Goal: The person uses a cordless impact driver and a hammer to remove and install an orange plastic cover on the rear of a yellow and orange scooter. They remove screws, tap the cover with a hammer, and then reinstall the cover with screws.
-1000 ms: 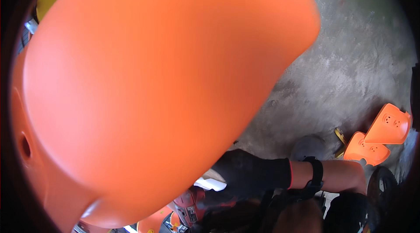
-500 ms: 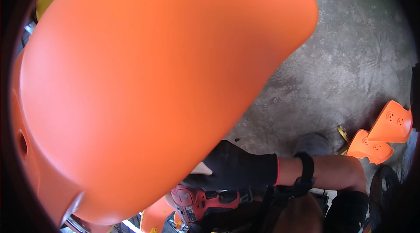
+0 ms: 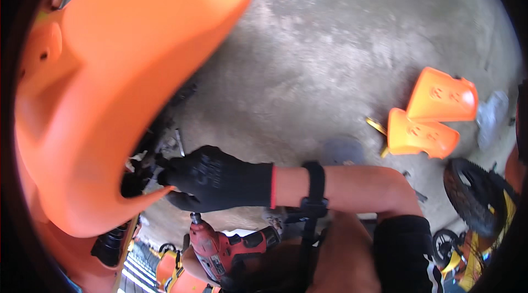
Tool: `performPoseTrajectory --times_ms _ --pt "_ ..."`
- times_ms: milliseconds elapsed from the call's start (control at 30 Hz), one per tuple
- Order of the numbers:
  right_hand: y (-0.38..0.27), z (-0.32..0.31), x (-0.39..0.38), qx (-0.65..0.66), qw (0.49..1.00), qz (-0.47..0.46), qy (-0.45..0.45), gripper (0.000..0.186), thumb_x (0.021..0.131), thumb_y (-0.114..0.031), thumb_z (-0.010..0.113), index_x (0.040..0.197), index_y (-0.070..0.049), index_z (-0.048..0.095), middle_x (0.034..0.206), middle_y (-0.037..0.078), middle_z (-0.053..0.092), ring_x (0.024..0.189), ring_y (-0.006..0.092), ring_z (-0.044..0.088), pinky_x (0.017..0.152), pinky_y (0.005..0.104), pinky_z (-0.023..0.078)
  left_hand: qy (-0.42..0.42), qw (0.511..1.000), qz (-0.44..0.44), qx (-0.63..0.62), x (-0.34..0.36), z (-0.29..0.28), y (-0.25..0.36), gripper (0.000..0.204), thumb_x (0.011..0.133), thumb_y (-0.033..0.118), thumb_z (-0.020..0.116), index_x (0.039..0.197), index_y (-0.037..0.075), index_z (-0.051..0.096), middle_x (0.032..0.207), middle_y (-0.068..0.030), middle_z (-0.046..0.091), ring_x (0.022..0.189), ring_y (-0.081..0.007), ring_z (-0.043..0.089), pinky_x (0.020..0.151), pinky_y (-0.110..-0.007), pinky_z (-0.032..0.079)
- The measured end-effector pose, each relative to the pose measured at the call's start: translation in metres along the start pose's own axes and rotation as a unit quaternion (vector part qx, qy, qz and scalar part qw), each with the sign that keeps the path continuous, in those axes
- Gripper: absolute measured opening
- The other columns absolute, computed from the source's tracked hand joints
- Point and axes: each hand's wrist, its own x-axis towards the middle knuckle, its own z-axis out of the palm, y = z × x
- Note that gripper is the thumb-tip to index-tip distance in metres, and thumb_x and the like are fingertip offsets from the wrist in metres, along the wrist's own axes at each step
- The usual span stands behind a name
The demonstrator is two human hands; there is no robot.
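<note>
A large curved orange plastic body panel (image 3: 126,34) fills the left of the view, its free end rising to the top. My right hand (image 3: 212,180), in a black glove, reaches in from the right. Its fingers are closed on the pointed lower edge of the panel, thumb below. Behind that edge lie dark parts and wires (image 3: 144,169), mostly hidden. Below the hand is a red and black power driver (image 3: 217,249), its chuck pointing up; no hand can be made out on it. I do not see my left hand.
Two orange plastic pieces (image 3: 443,95) lie on the grey concrete floor (image 3: 308,45) at the right, beside a yellow part (image 3: 377,125) and clear plastic film (image 3: 491,117). A black tyre (image 3: 473,197) and yellow framework stand lower right. More orange and yellow vehicles show at the bottom.
The panel now covers less of the view, baring the dark parts behind its edge. My right hand appears further left, and the floor pieces appear higher; the view has shifted.
</note>
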Motion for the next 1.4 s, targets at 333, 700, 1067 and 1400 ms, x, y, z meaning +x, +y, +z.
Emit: performPoseTrajectory --times_ms 333,700,1067,1400 --pt "-0.018 0.003 0.009 0.192 0.973 0.122 -0.034 0.027 0.095 -0.022 0.065 0.116 -0.003 0.064 0.086 0.008 0.069 0.076 0.0156 0.067 0.07 0.0322 0.054 -0.221 0.885 -0.305 -0.273 -0.096 0.055 -0.069 0.025 0.1 0.027 0.057 0.087 0.007 0.053 0.058 -0.002 0.045 0.044 -0.014 0.046 0.043 -0.029 0.038" --pt "-0.001 0.002 0.014 0.258 0.94 0.223 0.025 0.021 0.09 -0.014 0.074 0.105 0.0 0.068 0.09 0.006 0.069 0.069 0.0097 0.062 0.059 0.0266 0.051 -0.323 0.737 -0.384 -0.453 -0.067 0.15 -0.159 0.034 0.094 0.02 0.059 0.125 0.008 0.052 0.072 -0.002 0.051 0.052 -0.0157 0.049 0.051 -0.031 0.044" --pt "0.032 -0.013 -0.05 -0.141 0.956 0.221 0.128 0.024 0.088 -0.021 0.065 0.102 -0.002 0.067 0.085 0.01 0.069 0.072 0.0186 0.064 0.067 0.0373 0.051 -0.024 0.999 -0.027 -0.001 -0.077 0.145 -0.169 0.028 0.094 0.015 0.062 0.12 0.005 0.057 0.086 -0.0044 0.057 0.074 -0.014 0.055 0.073 -0.03 0.048" --pt "-0.005 -0.078 -0.143 -0.138 0.951 0.144 -0.236 0.044 0.101 -0.023 0.057 0.138 -0.002 0.053 0.131 0.015 0.063 0.11 0.022 0.059 0.102 0.0364 0.044 -0.118 0.907 0.378 0.143 -0.083 0.163 -0.16 0.024 0.097 0.009 0.06 0.116 -0.002 0.069 0.115 -0.0181 0.067 0.113 -0.0275 0.065 0.097 -0.035 0.051"
